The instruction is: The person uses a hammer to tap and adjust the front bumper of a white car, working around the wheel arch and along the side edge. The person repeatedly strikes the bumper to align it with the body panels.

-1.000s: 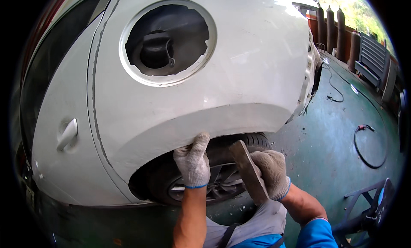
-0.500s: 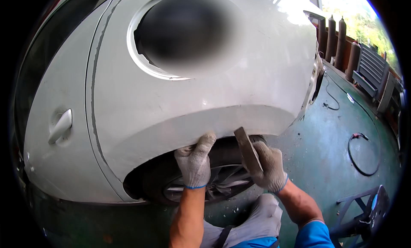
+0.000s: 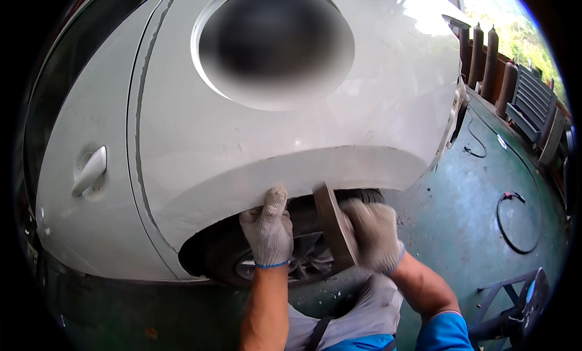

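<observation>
Both my hands wear knitted work gloves and are at the rear wheel arch [image 3: 285, 180] of a white car. My left hand [image 3: 268, 230] is closed on the arch's lip, its thumb up against the outer panel and its fingers tucked out of sight behind. My right hand [image 3: 377, 234], smeared by motion, is closed on a flat, dull grey-brown metal bar [image 3: 335, 223]. The bar stands tilted, its upper end near the arch's edge; I cannot tell whether they touch. Behind my hands sits the tyre [image 3: 225, 254] with its spoked rim [image 3: 310, 254].
A blurred, dark round area [image 3: 276, 42] lies above in the panel. The door handle [image 3: 90, 171] is at left. At right, a cable [image 3: 500, 227] lies on the green floor [image 3: 448, 248] near a dark stand [image 3: 515, 302]. Gas cylinders [image 3: 490, 63] and a grey slatted unit [image 3: 533, 105] stand behind.
My left hand has shifted left along the arch's lip. The right hand and the bar have also moved left, toward the left hand. The view has shifted slightly.
</observation>
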Demonstrator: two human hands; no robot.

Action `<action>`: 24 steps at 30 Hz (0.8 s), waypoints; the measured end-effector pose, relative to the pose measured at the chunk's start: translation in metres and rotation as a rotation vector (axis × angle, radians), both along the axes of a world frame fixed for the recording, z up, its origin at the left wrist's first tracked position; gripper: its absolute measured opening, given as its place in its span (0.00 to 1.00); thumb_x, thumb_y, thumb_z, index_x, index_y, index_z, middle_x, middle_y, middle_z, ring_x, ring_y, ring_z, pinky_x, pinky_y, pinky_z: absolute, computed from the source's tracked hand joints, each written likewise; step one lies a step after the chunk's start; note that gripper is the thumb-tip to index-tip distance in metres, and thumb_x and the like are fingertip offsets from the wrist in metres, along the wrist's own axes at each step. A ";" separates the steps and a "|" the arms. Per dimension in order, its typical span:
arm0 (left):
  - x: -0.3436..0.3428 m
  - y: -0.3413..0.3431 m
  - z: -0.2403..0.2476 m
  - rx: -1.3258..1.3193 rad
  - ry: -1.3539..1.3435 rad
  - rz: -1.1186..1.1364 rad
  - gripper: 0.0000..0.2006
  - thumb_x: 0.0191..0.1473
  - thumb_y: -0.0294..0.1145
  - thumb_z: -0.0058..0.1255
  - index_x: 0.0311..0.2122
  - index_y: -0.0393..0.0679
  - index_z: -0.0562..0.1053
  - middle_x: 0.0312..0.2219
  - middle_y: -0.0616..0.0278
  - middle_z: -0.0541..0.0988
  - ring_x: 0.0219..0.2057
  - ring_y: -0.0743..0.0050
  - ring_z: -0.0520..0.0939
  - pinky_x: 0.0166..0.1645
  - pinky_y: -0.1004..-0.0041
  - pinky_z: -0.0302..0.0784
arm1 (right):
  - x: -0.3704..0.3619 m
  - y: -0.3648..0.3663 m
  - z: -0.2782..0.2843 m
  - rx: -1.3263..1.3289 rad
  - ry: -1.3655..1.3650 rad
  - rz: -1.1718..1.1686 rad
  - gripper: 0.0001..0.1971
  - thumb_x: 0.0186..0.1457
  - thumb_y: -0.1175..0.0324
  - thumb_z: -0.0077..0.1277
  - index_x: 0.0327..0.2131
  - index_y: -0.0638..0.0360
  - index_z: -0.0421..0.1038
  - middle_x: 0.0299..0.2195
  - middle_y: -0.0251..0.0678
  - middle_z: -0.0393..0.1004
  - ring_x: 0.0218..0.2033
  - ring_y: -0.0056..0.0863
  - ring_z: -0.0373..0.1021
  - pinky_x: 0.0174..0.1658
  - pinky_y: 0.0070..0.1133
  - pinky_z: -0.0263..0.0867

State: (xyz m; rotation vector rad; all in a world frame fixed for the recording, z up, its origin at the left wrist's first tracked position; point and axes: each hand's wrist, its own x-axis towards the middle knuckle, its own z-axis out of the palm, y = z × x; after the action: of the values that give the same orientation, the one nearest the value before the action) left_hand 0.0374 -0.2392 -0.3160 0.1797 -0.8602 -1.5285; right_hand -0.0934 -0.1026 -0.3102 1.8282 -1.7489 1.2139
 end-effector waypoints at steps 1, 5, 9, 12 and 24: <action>-0.002 -0.002 -0.003 -0.044 0.003 0.011 0.10 0.53 0.21 0.64 0.41 0.36 0.79 0.36 0.63 0.82 0.38 0.80 0.81 0.45 0.78 0.77 | -0.001 -0.003 -0.007 0.062 -0.047 -0.019 0.17 0.46 0.57 0.63 0.36 0.55 0.75 0.22 0.42 0.76 0.23 0.44 0.75 0.27 0.34 0.69; -0.001 -0.002 0.000 -0.062 0.059 -0.029 0.10 0.53 0.22 0.65 0.41 0.36 0.79 0.37 0.64 0.82 0.37 0.81 0.81 0.45 0.78 0.76 | 0.009 0.010 0.001 -0.067 -0.088 0.152 0.15 0.44 0.61 0.62 0.35 0.56 0.75 0.21 0.41 0.76 0.22 0.46 0.75 0.28 0.34 0.70; 0.004 -0.014 -0.011 -0.118 -0.062 -0.004 0.14 0.56 0.22 0.60 0.48 0.37 0.76 0.42 0.61 0.80 0.43 0.69 0.81 0.53 0.61 0.80 | 0.007 -0.013 -0.001 0.095 -0.078 -0.026 0.14 0.48 0.58 0.61 0.33 0.57 0.73 0.19 0.42 0.73 0.23 0.47 0.74 0.26 0.37 0.68; 0.015 -0.011 -0.011 -0.011 -0.150 -0.016 0.15 0.55 0.23 0.61 0.49 0.38 0.75 0.43 0.59 0.79 0.44 0.66 0.81 0.54 0.58 0.80 | 0.014 -0.007 -0.012 0.082 -0.178 0.039 0.15 0.52 0.54 0.60 0.34 0.55 0.73 0.20 0.42 0.74 0.24 0.48 0.75 0.27 0.36 0.69; 0.032 -0.013 -0.006 0.005 0.065 0.000 0.09 0.54 0.21 0.64 0.40 0.37 0.78 0.34 0.64 0.82 0.35 0.83 0.80 0.40 0.82 0.74 | 0.036 -0.003 0.013 0.051 -0.068 0.140 0.17 0.47 0.55 0.63 0.34 0.56 0.75 0.22 0.41 0.77 0.25 0.47 0.76 0.29 0.35 0.70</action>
State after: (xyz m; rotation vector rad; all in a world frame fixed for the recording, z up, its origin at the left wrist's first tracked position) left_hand 0.0694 -0.2526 -0.3218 0.1329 -0.8044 -1.5281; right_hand -0.0576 -0.1059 -0.2973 1.9896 -1.7271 1.3100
